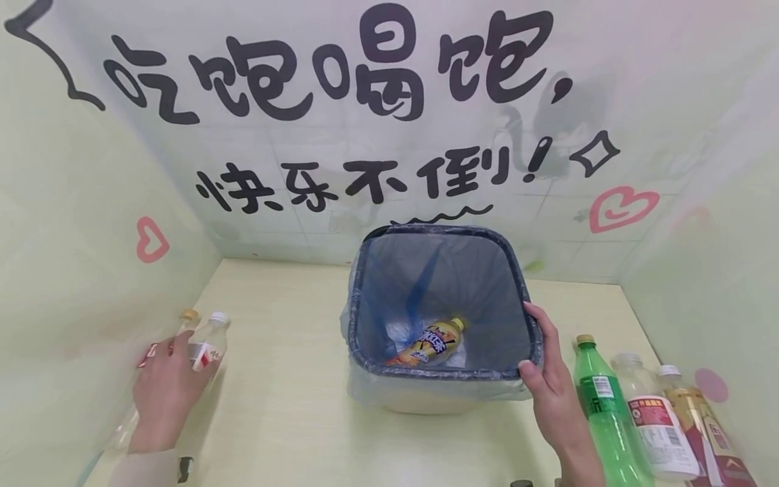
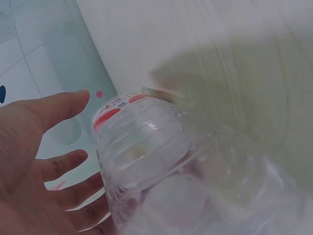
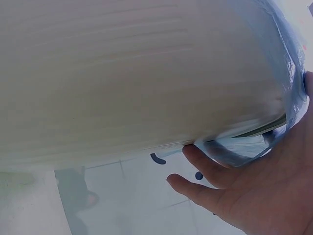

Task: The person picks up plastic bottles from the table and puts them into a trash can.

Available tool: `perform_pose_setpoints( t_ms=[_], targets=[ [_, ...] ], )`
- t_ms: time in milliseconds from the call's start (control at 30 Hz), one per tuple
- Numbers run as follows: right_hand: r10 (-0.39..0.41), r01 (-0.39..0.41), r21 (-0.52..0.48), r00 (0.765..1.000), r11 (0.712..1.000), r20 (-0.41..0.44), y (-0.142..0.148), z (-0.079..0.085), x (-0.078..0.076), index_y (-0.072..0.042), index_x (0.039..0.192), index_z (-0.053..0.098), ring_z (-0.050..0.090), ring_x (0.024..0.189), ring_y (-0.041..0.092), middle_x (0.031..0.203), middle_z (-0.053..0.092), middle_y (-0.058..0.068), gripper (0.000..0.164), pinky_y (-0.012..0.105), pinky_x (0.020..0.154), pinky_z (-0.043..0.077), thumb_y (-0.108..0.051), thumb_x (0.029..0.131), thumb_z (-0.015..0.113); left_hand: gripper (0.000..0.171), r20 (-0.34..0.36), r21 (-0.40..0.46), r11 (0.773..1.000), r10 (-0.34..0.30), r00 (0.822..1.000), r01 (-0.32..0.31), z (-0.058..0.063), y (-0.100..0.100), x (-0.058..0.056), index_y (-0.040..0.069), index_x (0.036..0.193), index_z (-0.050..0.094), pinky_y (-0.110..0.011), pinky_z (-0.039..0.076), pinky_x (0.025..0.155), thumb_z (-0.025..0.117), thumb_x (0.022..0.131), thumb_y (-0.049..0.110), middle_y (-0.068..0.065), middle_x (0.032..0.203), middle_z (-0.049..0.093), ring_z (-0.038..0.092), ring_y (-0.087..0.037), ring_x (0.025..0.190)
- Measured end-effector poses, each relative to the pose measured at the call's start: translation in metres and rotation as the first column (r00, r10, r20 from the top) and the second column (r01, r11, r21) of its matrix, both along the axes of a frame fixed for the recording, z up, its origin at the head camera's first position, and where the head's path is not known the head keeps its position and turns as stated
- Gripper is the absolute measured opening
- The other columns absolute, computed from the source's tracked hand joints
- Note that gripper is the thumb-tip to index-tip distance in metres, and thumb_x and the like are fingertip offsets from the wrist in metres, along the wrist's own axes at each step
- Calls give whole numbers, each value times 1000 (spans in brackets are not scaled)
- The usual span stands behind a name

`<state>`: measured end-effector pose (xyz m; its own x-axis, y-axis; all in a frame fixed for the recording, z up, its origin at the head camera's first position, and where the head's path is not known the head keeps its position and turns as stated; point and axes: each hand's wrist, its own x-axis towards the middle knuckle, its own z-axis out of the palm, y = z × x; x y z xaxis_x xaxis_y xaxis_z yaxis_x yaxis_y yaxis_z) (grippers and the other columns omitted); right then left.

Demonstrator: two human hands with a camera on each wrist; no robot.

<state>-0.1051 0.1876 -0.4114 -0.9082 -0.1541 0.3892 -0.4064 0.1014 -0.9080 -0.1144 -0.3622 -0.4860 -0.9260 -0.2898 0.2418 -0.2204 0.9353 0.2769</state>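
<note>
My left hand [image 1: 170, 385] reaches over two clear plastic bottles at the left: one with an orange cap [image 1: 191, 315], the other white-capped [image 1: 218, 325] with a red-and-white label. In the left wrist view, its spread fingers lie beside a clear ribbed bottle [image 2: 142, 142], not closed round it. My right hand [image 1: 556, 396] holds the corner of a trash bin [image 1: 435, 373] lined with a translucent bag, thumb at the front and fingers along the right side. A yellow-labelled drink bottle [image 1: 433, 343] lies inside the bin.
To the right lie a green bottle [image 1: 602, 406], a white-capped bottle with a red-and-white label [image 1: 660, 426] and a brown-and-gold labelled bottle [image 1: 709, 433]. A pale table [image 1: 280, 419] carries everything. Behind stands a wall panel [image 1: 365, 250] with black lettering; side panels flank the table.
</note>
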Motion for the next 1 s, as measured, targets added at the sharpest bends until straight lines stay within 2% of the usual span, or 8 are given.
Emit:
perform_pose_setpoints(
  t_ms=[167, 267, 333, 567, 767, 1000],
  targets=[
    [7, -7, -3, 1000, 1000, 7, 0, -1, 0, -16, 159, 19, 39, 130, 16, 156, 26, 11, 57, 17, 101, 35, -21, 107, 41, 66, 6, 13, 1000, 4, 1000, -4, -6, -2, 2, -7, 129, 46, -67, 42, 58, 79, 80, 24, -39, 116, 49, 51, -58, 94],
    [4, -4, -7, 1000, 1000, 11, 0, -1, 1, -16, 159, 19, 38, 132, 16, 157, 25, 11, 57, 17, 101, 34, -22, 107, 41, 66, 49, 21, 1000, 14, 999, -15, -9, -5, 2, -7, 129, 46, -66, 43, 60, 78, 81, 24, -39, 115, 50, 52, -58, 90],
    [-1, 1, -20, 1000, 1000, 11, -1, -1, 2, -15, 158, 19, 38, 131, 17, 157, 26, 11, 57, 18, 101, 34, -22, 107, 42, 66, 77, 38, 999, 25, 997, -28, -12, -6, 1, -7, 132, 44, -67, 44, 63, 77, 82, 24, -38, 117, 48, 52, -59, 92],
    [-5, 4, -22, 999, 1000, -37, -3, 4, 3, -13, 158, 21, 37, 131, 19, 157, 27, 9, 56, 19, 100, 33, -19, 107, 42, 73, 51, 96, 995, 26, 998, -31, -32, -7, -3, -2, 142, 37, -70, 41, 68, 73, 84, 22, -39, 124, 41, 44, -59, 100],
    [2, -2, -20, 1000, 1000, -20, -5, 8, 2, -14, 158, 20, 36, 132, 19, 158, 25, 10, 56, 20, 101, 33, -21, 107, 42, 77, 109, 133, 989, 44, 993, -59, -33, -3, -4, -1, 147, 30, -73, 41, 67, 72, 87, 24, -38, 125, 39, 42, -57, 103],
    [-8, 7, -33, 1000, 999, -19, -4, 6, 1, -14, 158, 21, 38, 130, 19, 156, 28, 10, 55, 20, 101, 33, -22, 107, 42, 84, 141, 114, 993, -23, 990, 7, -36, -4, -12, -1, 151, 22, -67, 43, 56, 69, 88, 27, -39, 122, 41, 47, -57, 98]
  ],
)
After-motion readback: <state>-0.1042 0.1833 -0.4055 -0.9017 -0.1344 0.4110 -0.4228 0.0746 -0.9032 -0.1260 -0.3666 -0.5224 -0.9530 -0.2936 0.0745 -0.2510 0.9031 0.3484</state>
